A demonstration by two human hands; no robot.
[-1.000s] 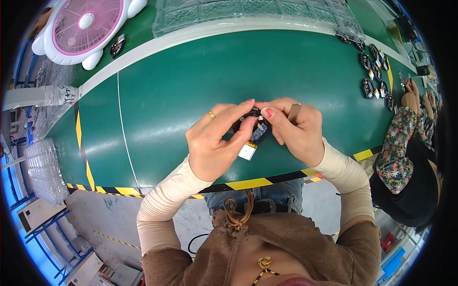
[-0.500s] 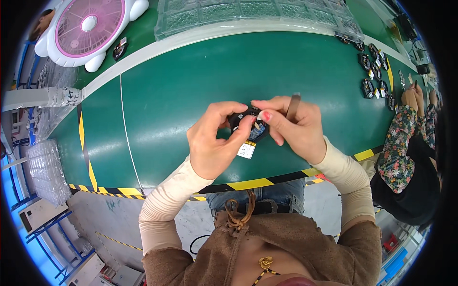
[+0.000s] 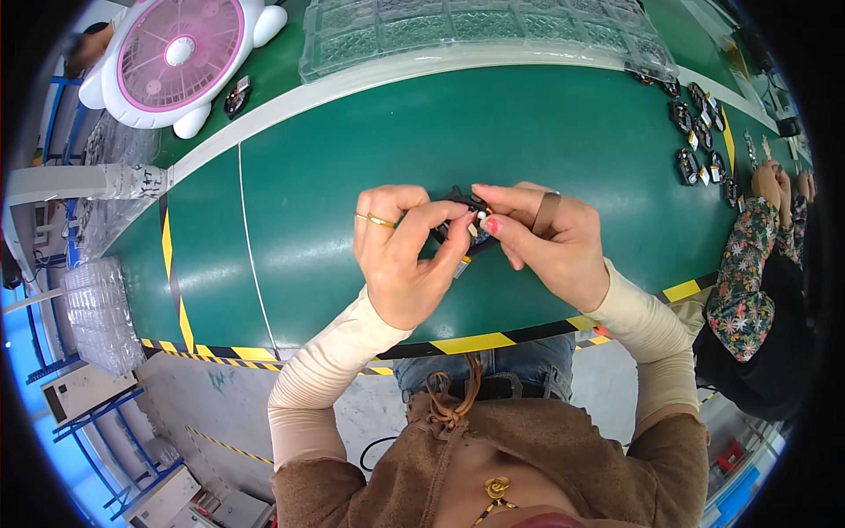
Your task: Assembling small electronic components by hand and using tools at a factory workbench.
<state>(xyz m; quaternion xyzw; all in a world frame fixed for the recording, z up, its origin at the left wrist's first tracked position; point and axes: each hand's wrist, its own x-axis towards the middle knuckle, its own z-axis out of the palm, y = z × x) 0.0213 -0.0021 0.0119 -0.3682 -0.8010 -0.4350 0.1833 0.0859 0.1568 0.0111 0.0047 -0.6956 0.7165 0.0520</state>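
Where L. hand (image 3: pixel 407 260) grips: round black plastic housing (image 3: pixel 481 244), at fingertips.
R. hand (image 3: pixel 563 242): fingertips at small white part (image 3: pixel 481 215); holds flat brown strip (image 3: pixel 547 212).
Yellow-edged flat battery (image 3: pixel 461 267), nr L. thumb: face now hidden; housing prob. tilted.

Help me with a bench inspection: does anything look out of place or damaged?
No spill or damage shows. Mildly odd: one black unit lies alone by the pink fan, apart from the cluster of similar units at right. The held device is too covered to judge.
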